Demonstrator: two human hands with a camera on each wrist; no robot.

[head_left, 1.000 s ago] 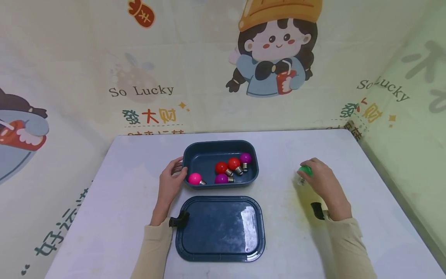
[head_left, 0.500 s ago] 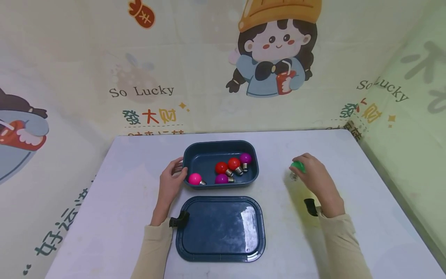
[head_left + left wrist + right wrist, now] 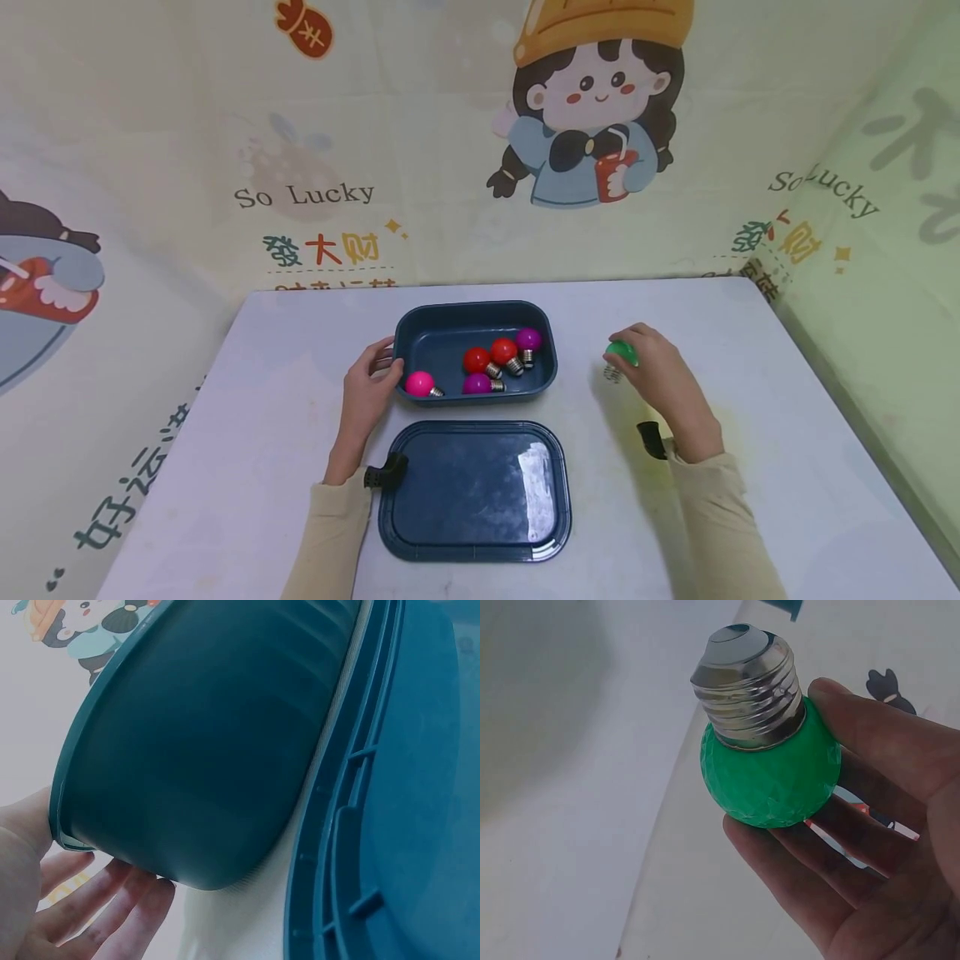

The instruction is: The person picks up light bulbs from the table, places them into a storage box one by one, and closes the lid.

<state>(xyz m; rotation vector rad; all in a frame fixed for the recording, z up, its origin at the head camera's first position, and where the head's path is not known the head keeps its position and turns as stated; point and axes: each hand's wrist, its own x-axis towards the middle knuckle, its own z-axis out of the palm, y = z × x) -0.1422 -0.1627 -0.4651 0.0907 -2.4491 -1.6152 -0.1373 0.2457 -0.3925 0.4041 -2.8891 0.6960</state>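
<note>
R hand (image 3: 663,379), pinching green bulb (image 3: 769,784), has shifted toward L hand (image 3: 369,383), which grips the box (image 3: 431,343) by its end. So bulb's closer to box, tho prob. not yet in w/ other bulbs (image 3: 503,352) btwn hands.

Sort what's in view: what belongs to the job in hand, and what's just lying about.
Likely in the job:
green light bulb, held in the right hand
dark blue box, gripped by the left hand
red bulbs, purple bulbs, pink bulb inside it

Apparently idle:
dark blue lid, in neither hand, perhaps needed later
cartoon backdrop
</note>
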